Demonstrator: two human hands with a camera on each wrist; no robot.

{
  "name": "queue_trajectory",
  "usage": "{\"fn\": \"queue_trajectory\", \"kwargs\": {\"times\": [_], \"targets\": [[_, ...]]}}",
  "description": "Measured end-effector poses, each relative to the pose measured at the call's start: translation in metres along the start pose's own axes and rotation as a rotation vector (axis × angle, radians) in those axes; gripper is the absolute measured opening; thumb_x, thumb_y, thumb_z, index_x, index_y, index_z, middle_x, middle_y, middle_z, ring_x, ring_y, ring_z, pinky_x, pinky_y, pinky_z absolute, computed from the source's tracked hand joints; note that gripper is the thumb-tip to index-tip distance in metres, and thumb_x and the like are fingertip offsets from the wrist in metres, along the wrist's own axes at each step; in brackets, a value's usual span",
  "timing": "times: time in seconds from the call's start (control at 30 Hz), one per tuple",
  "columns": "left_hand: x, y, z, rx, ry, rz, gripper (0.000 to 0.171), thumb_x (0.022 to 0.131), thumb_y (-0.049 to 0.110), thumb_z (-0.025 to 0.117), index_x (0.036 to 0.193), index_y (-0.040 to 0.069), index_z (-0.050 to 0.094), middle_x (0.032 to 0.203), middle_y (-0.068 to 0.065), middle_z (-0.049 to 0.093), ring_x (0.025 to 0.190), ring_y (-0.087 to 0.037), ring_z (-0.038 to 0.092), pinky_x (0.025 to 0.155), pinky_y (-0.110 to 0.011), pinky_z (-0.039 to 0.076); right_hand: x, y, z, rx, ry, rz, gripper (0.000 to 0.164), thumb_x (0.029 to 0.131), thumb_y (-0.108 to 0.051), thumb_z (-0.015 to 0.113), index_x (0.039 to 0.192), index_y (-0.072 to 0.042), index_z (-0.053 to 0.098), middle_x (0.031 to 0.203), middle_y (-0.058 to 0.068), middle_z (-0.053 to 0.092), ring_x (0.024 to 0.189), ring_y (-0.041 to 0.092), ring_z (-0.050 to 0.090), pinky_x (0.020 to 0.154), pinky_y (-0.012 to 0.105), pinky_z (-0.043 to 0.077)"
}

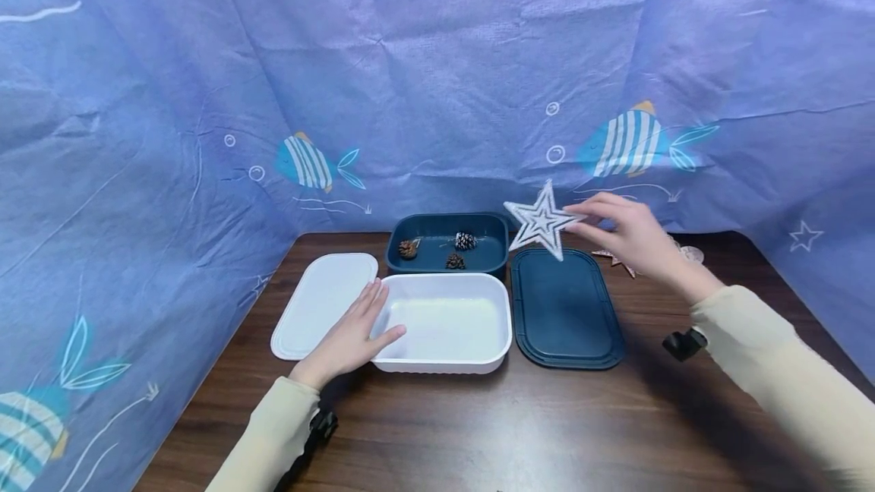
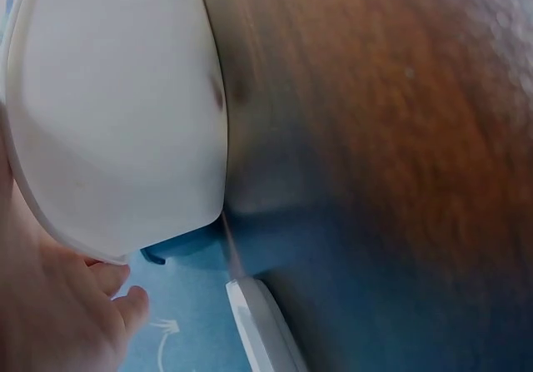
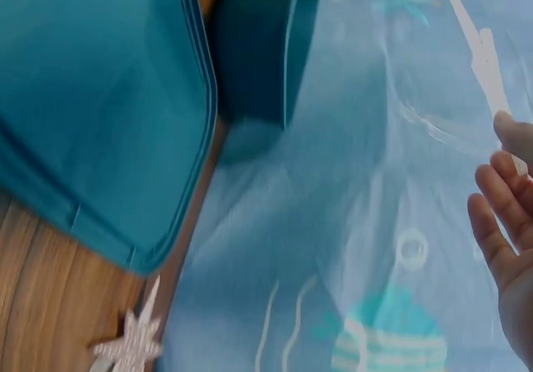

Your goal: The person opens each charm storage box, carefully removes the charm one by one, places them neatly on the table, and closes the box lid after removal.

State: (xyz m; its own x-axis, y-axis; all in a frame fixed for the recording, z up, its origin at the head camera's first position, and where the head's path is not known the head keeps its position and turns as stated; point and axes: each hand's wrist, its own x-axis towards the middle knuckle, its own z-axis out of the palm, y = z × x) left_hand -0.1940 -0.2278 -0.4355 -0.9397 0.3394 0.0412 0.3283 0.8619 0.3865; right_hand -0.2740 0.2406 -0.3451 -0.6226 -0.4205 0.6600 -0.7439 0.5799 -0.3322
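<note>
On the surface (image 1: 437, 431) we found the white box (image 1: 437, 364), judged light, stiff, best steadied by its rim, with the blue lid (image 1: 567, 317) to its right. The left grip (image 1: 352, 336) lay released, fingers straight, at the box's left rim. The right grip (image 1: 625, 230) pinched one point of the star (image 1: 542, 220), seen aloft over the lid's far edge. We judged the star light, rigid, rough, brittle-tipped, safest held nearer its middle.
</note>
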Motion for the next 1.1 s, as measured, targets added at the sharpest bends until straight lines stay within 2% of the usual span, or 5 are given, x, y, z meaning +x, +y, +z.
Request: {"fn": "queue_trajectory", "kwargs": {"times": [0.3,0.53,0.63,0.87,1.1], "targets": [[-0.002,-0.001,0.002,-0.007,0.008,-0.002,0.097,0.092,0.073,0.052,0.161,0.012,0.023,0.168,-0.01,0.008,0.154,-0.031,0.009,0.12,-0.055,0.02,-0.028,0.022,-0.04,-0.09,0.213,0.168,0.033,0.087,-0.004,0.079,0.12,-0.008,0.075,0.098,0.001,0.07,0.087,-0.012,0.054,0.073,0.011,0.039],[-0.002,-0.002,0.003,-0.001,0.016,-0.002,0.096,0.092,0.073,0.052,0.161,0.012,0.026,0.168,-0.011,0.01,0.154,-0.032,0.01,0.12,-0.055,0.021,-0.049,0.035,-0.062,-0.12,0.352,0.258,0.033,0.085,-0.005,0.081,0.118,-0.006,0.076,0.097,-0.031,0.059,0.085,-0.022,0.052,0.077,0.004,0.037],[-0.002,-0.002,0.002,0.0,0.019,0.004,0.095,0.092,0.073,0.051,0.161,0.012,0.026,0.168,-0.011,0.01,0.154,-0.033,0.011,0.12,-0.056,0.021,-0.058,0.039,-0.07,-0.105,0.428,0.307,0.032,0.085,-0.005,0.081,0.116,-0.006,0.076,0.095,-0.038,0.057,0.084,-0.022,0.053,0.078,0.002,0.038],[0.0,-0.001,0.002,0.004,0.019,0.008,0.097,0.091,0.076,0.049,0.161,0.012,0.026,0.168,-0.01,0.009,0.154,-0.032,0.011,0.12,-0.055,0.022,-0.085,0.054,-0.088,-0.089,0.589,0.477,0.031,0.086,-0.009,0.082,0.116,-0.004,0.076,0.09,-0.038,0.059,0.082,-0.02,0.055,0.075,0.001,0.039],[0.001,-0.001,0.002,0.015,0.015,0.009,0.102,0.091,0.076,0.049,0.161,0.007,0.02,0.168,-0.011,0.01,0.154,-0.031,0.011,0.121,-0.052,0.02,-0.114,0.065,-0.095,-0.043,0.65,0.64,0.032,0.088,-0.014,0.079,0.119,-0.008,0.076,0.087,-0.036,0.058,0.081,-0.021,0.055,0.074,0.0,0.039]]}}
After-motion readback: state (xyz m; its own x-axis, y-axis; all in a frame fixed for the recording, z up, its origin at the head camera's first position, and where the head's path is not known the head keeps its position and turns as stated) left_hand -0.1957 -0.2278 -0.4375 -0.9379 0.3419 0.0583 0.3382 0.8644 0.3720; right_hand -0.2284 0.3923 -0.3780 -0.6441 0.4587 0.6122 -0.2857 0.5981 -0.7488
